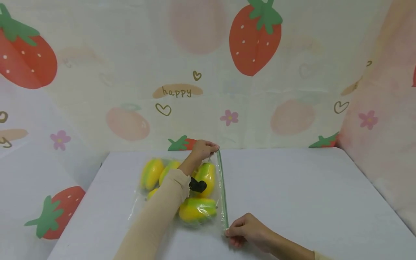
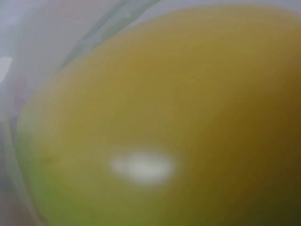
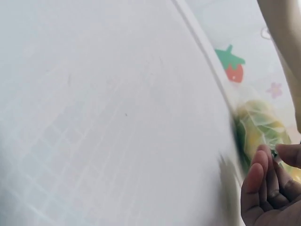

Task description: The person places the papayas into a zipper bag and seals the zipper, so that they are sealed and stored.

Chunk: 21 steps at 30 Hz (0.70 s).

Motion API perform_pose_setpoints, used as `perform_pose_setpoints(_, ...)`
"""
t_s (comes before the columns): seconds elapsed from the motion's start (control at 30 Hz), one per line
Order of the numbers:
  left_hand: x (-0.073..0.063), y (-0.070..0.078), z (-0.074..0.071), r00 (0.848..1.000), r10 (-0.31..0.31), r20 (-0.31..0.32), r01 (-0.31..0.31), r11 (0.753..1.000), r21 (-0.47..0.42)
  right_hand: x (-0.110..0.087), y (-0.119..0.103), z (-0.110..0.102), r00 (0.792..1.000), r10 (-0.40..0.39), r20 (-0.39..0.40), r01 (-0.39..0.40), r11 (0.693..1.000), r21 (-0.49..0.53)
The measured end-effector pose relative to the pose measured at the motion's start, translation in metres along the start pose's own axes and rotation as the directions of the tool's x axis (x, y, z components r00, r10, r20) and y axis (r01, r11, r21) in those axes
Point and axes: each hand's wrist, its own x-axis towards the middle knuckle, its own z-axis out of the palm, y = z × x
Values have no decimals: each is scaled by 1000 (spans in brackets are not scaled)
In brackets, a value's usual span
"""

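A clear zip bag lies flat on the table, with several glossy yellow-green fruits inside. Its green zip strip runs along the right side. My left hand reaches across the bag and pinches the strip's far end. At the near end, my right hand pinches the strip's corner between thumb and fingers; the right wrist view shows these fingers curled at the bag. One yellow fruit fills the left wrist view, blurred, and the left hand is hidden there.
The white table extends to the right of the bag. Behind it hangs a cloth backdrop printed with strawberries, hearts and flowers, which also closes off both sides. A black wrist camera sits at the left wrist, above the fruits.
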Motion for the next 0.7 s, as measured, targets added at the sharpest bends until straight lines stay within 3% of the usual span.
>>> perform_pose_setpoints(0.3, -2, -1, -2, 1000, -4, -9, 4, 1000, 0, -2, 3, -9, 1000, 16, -9, -16, 1000, -9)
perform_pose_setpoints(0.7, -6, -6, 2, 999, 37, -20, -37, 999, 35, -2, 8, -12, 999, 32, 8, -32, 999, -16)
